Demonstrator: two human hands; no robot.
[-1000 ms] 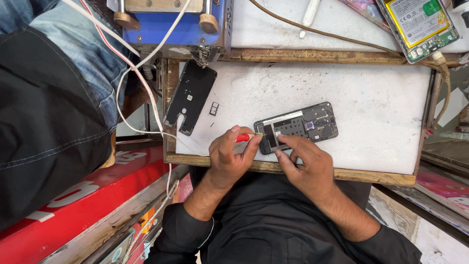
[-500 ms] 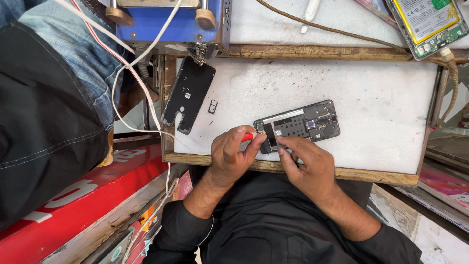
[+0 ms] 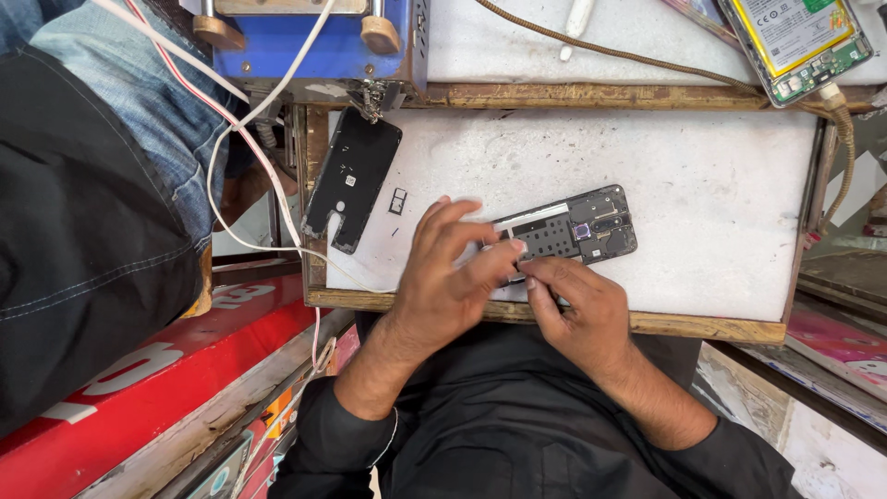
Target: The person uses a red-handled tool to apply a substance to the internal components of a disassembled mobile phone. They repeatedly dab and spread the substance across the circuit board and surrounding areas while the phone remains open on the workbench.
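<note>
An opened dark phone [image 3: 577, 233] with its inner parts showing lies on a white work board [image 3: 702, 194]. My left hand [image 3: 448, 277] reaches across the phone's left end, fingertips resting on it and holding it down. My right hand [image 3: 577, 310] is just below the phone, thumb and forefinger pinched at its near edge beside the left fingertips. Whether a small tool sits between those fingers is hidden. The red-handled item seen earlier in the left hand is out of sight.
A black phone back cover [image 3: 351, 180] and a small card tray [image 3: 397, 200] lie at the board's left. A blue device [image 3: 314, 37], white and red wires [image 3: 242, 139], a braided cable [image 3: 647, 60] and another opened phone [image 3: 795, 42] sit behind. Another person's jeans-clad leg [image 3: 92, 185] is at left.
My left hand has opened out and slid right, its fingers now over the phone's end; the red item in it is no longer visible. The right hand has stayed at the phone's near edge.
</note>
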